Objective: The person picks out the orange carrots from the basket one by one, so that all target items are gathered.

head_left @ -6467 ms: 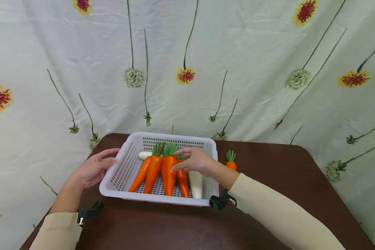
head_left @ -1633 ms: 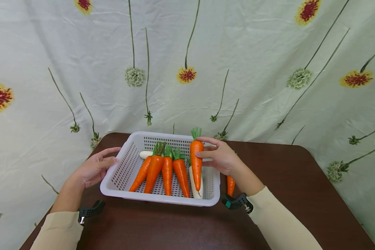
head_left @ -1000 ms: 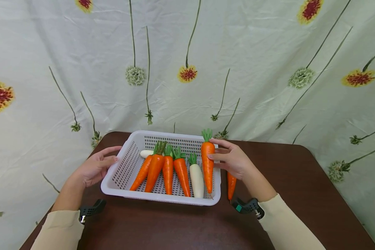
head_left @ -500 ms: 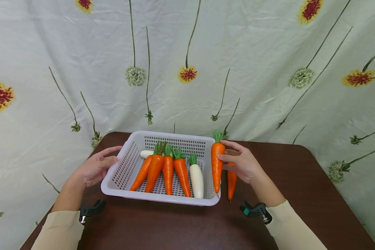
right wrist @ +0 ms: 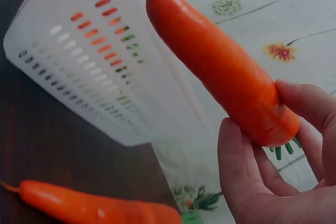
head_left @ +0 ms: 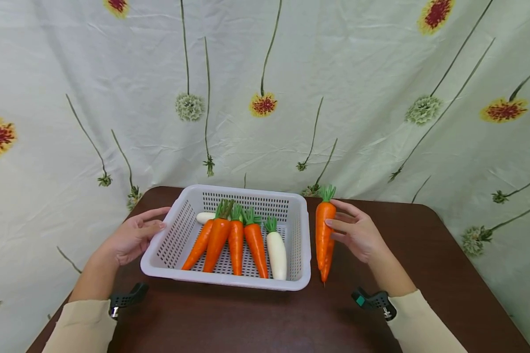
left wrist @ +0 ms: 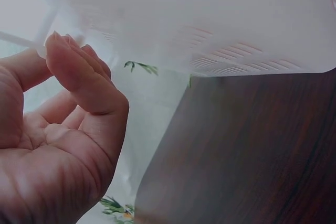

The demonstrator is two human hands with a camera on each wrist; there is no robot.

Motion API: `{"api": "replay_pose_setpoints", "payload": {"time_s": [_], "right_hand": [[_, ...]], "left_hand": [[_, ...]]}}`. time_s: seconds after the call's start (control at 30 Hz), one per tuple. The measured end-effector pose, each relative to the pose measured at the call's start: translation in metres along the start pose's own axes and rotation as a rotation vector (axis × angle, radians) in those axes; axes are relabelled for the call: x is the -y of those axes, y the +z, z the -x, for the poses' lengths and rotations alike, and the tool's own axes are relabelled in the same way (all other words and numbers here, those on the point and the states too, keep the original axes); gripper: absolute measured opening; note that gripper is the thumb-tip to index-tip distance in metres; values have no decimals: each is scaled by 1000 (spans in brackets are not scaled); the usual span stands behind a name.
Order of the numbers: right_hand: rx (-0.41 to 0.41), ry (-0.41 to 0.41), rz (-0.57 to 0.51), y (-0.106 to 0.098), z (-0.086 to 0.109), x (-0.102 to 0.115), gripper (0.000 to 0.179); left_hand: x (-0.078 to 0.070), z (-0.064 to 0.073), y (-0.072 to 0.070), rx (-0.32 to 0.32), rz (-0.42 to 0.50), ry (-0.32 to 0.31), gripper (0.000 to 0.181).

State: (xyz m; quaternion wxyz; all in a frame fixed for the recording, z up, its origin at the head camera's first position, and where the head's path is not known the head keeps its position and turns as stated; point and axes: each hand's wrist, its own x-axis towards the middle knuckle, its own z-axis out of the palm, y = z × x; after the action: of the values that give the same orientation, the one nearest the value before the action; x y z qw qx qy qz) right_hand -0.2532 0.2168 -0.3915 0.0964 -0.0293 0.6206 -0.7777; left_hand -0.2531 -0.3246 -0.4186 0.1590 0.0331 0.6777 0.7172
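My right hand (head_left: 357,230) grips an orange carrot (head_left: 324,228) with green tops, thumb on one side and fingers on the other. In the right wrist view this carrot (right wrist: 220,69) hangs tip-up in the picture, raised off the table beside the basket. Behind it in the head view, a second carrot (head_left: 329,260) lies on the table, mostly hidden; the right wrist view shows that lower carrot (right wrist: 94,203) apart from the held one. With my left hand (head_left: 134,238) I pinch the left rim of a white perforated plastic basket (head_left: 225,280). Its wall fills the top of the left wrist view.
Several carrots (head_left: 218,240) lie side by side in the basket. To their right is a white radish (head_left: 277,255) with green tops; a white piece (head_left: 204,217) shows at the back left. The dark wooden table (head_left: 247,318) ends at a flowered cloth (head_left: 357,98).
My right hand first reached among the basket's carrots. It then lifted one and carried it rightward, over the basket's right rim. My left hand has stayed at the left rim.
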Motion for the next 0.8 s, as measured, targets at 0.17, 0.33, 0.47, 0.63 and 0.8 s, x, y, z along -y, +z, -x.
{"api": "replay_pose_setpoints", "payload": {"time_s": [0.17,0.33,0.47,0.63,0.8], "right_hand": [[-1,-16,18,-18,2,-5,59],[-15,-9,63,-32,4,-11,58],[-21,4,109,-42,5,-16,59],[-12,7,154,-54,6,-22,61],[-8,26,170,-66,8,-29,58]], "left_hand": [[2,0,-1,1,-3,7,63],[2,0,-2,-3,0,11,62],[2,0,-1,-10,-2,8,63],[1,0,0,-11,10,0,63],[0,0,1,-11,27,-8,62]]}}
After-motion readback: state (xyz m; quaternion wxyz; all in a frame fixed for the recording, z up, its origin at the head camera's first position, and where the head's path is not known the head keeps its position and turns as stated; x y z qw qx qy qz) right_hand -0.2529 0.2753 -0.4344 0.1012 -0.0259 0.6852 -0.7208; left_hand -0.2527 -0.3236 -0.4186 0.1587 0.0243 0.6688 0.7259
